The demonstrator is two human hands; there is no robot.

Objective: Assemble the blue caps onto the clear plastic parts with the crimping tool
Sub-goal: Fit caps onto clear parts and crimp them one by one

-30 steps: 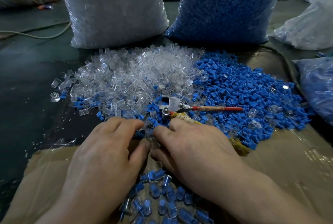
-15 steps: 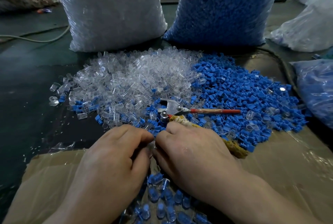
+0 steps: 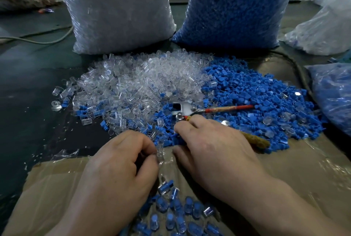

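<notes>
A heap of clear plastic parts [image 3: 138, 83] lies in the middle, with a heap of blue caps [image 3: 262, 99] to its right. The crimping tool [image 3: 187, 111], metal head and red handle, lies on the heaps. My left hand [image 3: 121, 161] pinches a clear plastic part [image 3: 160, 153] between thumb and forefinger. My right hand [image 3: 212, 144] lies palm down just right of it, fingers curled over the tool's cloth-wrapped lower handle [image 3: 256, 140]; whether it holds anything is hidden. Several assembled parts [image 3: 178, 209] lie between my wrists.
Two tall bags stand behind the heaps: one of clear parts [image 3: 117, 9], one of blue caps [image 3: 233, 5]. More bags sit at the right [image 3: 330, 95]. A cardboard sheet [image 3: 313, 175] under plastic film covers the near table. A cable [image 3: 38, 40] runs at the left.
My hands have drawn slightly apart. The left hand now shows a clear part in its pinch, and the right hand's fingers have moved toward the tool.
</notes>
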